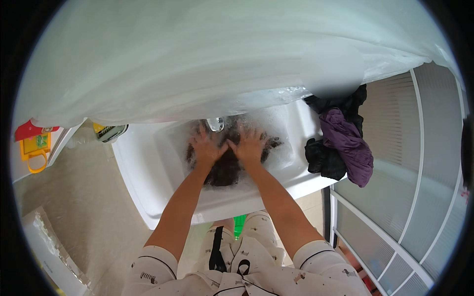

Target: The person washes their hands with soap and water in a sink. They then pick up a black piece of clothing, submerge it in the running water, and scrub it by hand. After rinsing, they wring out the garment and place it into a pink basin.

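Soaked dark cloth (224, 170) lies in foamy water inside a white sink (140, 190). My left hand (206, 149) rests palm down on the cloth's left part, its fingers spread. On the right part lies my right hand (248, 147), also flat with fingers apart. The two thumbs come close together over the middle of the cloth. Neither hand grips it. Just beyond, between the hands, is a chrome faucet (215, 124). Foam hides some of the cloth's edges.
A purple garment (346, 145) and a black garment (326, 160) hang over the sink's right rim. Pale translucent sheeting (197, 64) spans the far side. Right stands a ribbed, white-framed panel (395, 163); left are a yellow-handled item (37, 150) and a box (54, 251).
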Available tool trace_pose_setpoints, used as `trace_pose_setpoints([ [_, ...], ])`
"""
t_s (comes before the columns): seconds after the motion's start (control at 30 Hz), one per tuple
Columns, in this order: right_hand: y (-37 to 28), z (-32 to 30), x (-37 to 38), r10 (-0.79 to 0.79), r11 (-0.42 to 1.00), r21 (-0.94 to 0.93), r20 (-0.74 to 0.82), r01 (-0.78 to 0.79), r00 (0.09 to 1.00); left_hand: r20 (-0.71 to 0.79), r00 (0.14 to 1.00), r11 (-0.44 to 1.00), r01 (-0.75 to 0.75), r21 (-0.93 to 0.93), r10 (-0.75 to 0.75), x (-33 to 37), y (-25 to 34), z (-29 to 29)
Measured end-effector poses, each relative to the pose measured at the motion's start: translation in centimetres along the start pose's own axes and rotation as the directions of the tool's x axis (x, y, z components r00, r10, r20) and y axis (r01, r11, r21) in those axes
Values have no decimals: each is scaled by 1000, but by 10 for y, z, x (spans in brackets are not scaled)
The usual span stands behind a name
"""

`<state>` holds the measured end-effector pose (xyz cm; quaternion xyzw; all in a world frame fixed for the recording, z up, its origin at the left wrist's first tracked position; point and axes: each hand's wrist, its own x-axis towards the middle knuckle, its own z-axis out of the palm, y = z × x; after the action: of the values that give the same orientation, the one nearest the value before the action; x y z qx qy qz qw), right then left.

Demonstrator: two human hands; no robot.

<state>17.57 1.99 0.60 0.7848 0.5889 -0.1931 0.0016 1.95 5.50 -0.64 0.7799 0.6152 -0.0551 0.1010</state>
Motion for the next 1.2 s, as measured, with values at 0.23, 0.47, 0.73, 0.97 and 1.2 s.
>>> trace_pose_setpoints([
  [0.23, 3, -49, -7, 9, 978, 192, 369, -85, 929, 12, 1000, 937, 6, -350, -3, -17, -32, -40],
  [0.47, -6, -2, 63, 2, 785, 587, 314, -196, 949, 633, 734, -612, 387, -689, -248, -76, -2, -68],
  [0.73, -77, -35, -95, -222, 513, 855, 215, -74, 951, 353, 918, -674, 145, -724, -182, -44, -49, -16],
  [0.97, -87, -62, -65, 50, 818, 575, -87, 9, 995, 475, 879, -826, 241, -510, -37, -53, -27, -41],
  [1.2, 4, -57, -2, 283, 926, 305, -176, -221, 943, 118, 907, 698, 390, -601, -405, -73, -37, -95],
])
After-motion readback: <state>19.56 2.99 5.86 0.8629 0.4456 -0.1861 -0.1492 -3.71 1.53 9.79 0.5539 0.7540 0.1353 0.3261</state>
